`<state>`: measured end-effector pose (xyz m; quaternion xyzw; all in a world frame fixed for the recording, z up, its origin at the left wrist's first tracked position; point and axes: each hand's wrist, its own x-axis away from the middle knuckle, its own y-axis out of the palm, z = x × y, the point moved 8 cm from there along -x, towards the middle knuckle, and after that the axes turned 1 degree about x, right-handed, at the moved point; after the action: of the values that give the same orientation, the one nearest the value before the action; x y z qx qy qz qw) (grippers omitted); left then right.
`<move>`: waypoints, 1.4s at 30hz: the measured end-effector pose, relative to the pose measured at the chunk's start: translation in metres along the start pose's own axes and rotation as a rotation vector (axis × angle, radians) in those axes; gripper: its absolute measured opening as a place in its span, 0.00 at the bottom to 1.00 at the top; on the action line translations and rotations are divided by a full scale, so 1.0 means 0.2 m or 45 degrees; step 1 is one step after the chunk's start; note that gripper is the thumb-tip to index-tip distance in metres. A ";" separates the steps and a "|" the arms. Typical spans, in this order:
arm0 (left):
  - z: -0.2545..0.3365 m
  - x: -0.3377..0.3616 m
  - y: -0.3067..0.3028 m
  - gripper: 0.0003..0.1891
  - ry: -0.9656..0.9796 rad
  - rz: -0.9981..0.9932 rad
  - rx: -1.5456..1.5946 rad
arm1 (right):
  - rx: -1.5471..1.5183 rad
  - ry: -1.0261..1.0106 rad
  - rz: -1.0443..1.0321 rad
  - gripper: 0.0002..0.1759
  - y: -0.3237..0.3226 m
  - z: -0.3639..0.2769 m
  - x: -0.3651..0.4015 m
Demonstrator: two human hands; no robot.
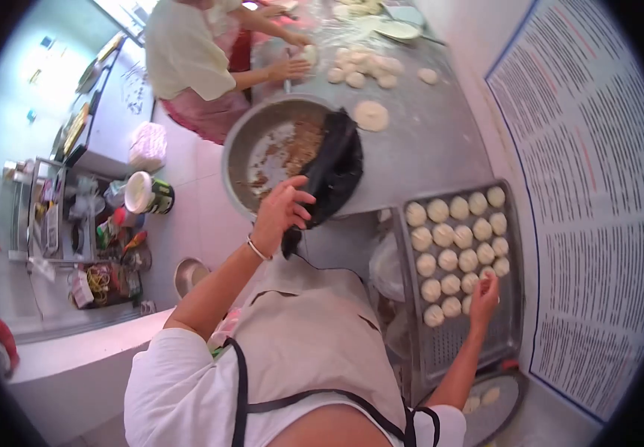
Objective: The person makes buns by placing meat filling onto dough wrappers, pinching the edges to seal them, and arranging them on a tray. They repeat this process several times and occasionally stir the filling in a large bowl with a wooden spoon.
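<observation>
My left hand (283, 214) hovers at the near rim of a wide metal pan (234, 162), its fingers loosely bent and apart with nothing in them. Brown crumbly filling (303, 141) is spread over the pan's bottom. A black plastic bag (341, 160) hangs over the pan's right side, right beside my left fingers. On my right, a perforated metal tray (452, 350) carries rows of pleated white buns (447, 259). Above its near right part, the fingertips of my right hand (487, 294) are closed on a bun (488, 274), partly hidden by them.
Across the steel table (419, 141), a co-worker (195, 59) handles dough. Dough pieces (367, 65) and a flattened dough round (371, 116) lie there. A printed wall sheet (583, 186) borders the tray. A white bucket (140, 192) and a metal bowl (190, 277) stand on the floor at left.
</observation>
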<state>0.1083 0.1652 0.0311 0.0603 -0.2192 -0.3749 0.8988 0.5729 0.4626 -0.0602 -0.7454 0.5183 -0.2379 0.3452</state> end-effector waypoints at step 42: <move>-0.49 -0.69 -1.62 0.30 -0.320 0.262 0.241 | -0.458 0.553 -0.890 0.14 1.95 -2.31 0.74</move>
<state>-0.1437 0.0261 -0.1927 0.0745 -0.3690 -0.2632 0.8883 0.0582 0.1127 -0.0569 -0.8567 0.3290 -0.3971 -0.0079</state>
